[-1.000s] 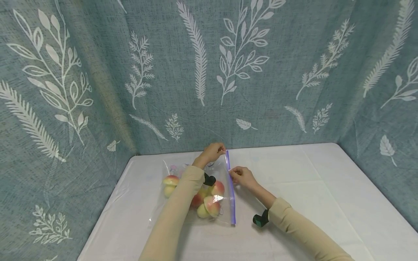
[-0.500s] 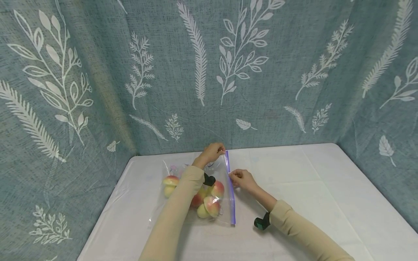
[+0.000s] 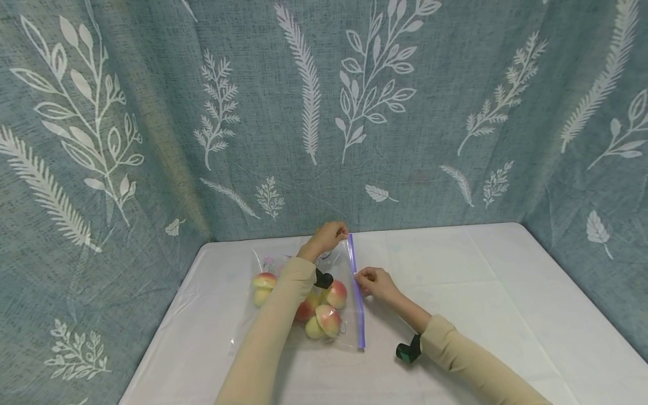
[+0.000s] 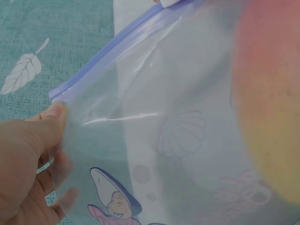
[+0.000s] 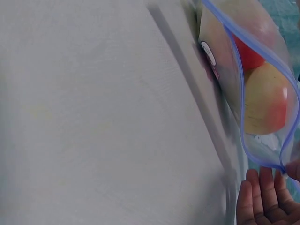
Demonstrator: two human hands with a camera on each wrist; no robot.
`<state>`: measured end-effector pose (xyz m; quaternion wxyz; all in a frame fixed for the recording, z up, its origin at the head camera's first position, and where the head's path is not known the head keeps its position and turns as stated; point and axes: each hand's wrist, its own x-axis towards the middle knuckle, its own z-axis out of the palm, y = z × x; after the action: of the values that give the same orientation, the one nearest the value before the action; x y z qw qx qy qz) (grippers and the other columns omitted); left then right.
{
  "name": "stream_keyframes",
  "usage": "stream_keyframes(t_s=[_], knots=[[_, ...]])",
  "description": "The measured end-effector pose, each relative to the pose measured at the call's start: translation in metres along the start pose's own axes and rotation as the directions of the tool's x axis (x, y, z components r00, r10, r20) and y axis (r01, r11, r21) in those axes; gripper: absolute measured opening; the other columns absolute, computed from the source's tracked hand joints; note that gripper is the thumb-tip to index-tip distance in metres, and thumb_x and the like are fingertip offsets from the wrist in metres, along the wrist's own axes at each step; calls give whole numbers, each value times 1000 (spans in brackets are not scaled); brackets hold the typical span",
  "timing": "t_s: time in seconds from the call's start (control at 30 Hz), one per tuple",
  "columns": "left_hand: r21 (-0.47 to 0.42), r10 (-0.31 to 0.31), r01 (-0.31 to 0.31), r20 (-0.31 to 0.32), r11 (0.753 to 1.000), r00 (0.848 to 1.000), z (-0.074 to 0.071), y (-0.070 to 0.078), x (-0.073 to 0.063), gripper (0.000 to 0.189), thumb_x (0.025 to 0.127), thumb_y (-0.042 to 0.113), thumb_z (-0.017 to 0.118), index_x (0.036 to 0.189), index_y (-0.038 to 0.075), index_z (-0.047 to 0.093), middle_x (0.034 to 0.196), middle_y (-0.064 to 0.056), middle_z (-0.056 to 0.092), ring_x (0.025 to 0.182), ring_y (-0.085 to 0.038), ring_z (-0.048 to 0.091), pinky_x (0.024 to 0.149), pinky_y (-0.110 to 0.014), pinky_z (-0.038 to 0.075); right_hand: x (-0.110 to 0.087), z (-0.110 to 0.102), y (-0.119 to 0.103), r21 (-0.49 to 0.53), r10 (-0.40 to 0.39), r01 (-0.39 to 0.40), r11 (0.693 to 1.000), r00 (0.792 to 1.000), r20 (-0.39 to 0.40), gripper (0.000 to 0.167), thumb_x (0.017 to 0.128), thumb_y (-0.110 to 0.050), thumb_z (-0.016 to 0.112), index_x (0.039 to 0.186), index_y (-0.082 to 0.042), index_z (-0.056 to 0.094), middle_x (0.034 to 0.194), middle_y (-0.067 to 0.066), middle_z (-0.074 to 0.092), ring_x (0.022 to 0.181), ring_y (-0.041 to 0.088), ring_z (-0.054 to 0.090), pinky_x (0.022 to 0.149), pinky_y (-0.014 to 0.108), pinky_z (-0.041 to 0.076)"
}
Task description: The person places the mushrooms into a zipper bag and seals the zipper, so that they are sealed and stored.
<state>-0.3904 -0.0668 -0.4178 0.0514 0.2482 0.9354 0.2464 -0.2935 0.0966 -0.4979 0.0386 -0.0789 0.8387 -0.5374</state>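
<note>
A clear zip bag (image 3: 349, 332) with a purple zip strip (image 3: 361, 320) lies on the table, holding several red-and-yellow fruits (image 3: 329, 319). My left hand (image 3: 329, 236) pinches the bag's far corner by the end of the strip; the left wrist view shows its thumb (image 4: 54, 115) against the plastic. Partway along the strip, my right hand (image 3: 377, 283) pinches the white slider (image 4: 169, 3). Between slider and left hand the strip looks pressed together. In the right wrist view the bag mouth (image 5: 242, 93) gapes on the near side, fruit showing inside, and the right fingers (image 5: 266, 187) are beneath the strip.
A white cloth (image 3: 455, 270) covers the table. Blue-green leaf-patterned curtains (image 3: 324, 112) hang behind it and at both sides. Dark wrist cameras (image 3: 408, 350) are worn at the sleeve cuffs.
My right hand has slid a short way along the purple strip toward the near end, taking the slider with it. The left hand stays at the far corner.
</note>
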Motion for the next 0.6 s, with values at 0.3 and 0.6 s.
stream_keyframes(t_s=[0.3, 0.6], knots=[[16, 5, -5, 6, 1000, 1000, 0, 0, 1, 14, 96, 19, 51, 99, 9, 60, 96, -6, 60, 86, -19, 54, 80, -40, 45, -4, 1, 0, -11, 13, -13, 1000, 1000, 1, 25, 93, -18, 55, 97, 5, 64, 77, 8, 66, 62, 10, 60, 60, 25, 54], [16, 7, -7, 6, 1000, 1000, 0, 1, 1, 15, 96, 18, 50, 100, 8, 60, 96, -7, 60, 84, -19, 53, 79, -39, 43, -8, 3, 1, 13, 11, -11, 1000, 1000, 16, 25, 93, -18, 56, 93, 6, 63, 74, 7, 64, 62, 9, 58, 58, 24, 53]])
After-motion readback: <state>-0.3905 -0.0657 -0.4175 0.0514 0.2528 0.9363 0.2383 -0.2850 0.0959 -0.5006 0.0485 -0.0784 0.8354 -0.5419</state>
